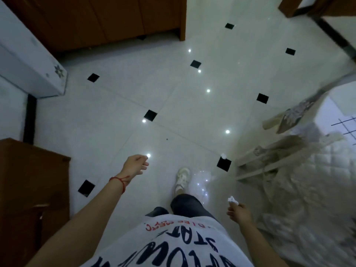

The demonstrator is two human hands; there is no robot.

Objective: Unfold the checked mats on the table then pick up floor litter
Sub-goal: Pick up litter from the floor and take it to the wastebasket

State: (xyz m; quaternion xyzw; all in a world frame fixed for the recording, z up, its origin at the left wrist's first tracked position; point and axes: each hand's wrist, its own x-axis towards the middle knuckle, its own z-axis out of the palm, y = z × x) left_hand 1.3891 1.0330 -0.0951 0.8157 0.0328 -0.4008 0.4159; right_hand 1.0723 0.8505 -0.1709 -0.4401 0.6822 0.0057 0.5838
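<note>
One white paper scrap (232, 200) in right hand (239, 212) (pinched).

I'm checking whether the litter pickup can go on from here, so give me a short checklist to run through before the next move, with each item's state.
1. Litter already collected is secure: ok, the right hand pinches a crumpled white paper.
2. More litter left to fetch: ok, a small white scrap lies on the floor by a black tile inset.
3. A hand free for it: cannot tell, the left hand has loosely curled fingers; whether it holds anything is unclear.
4. Path to the scrap: ok, bare floor lies ahead of the shoe.
5. Checked mats unfolded: cannot tell, the table area at right is blurred.
</note>
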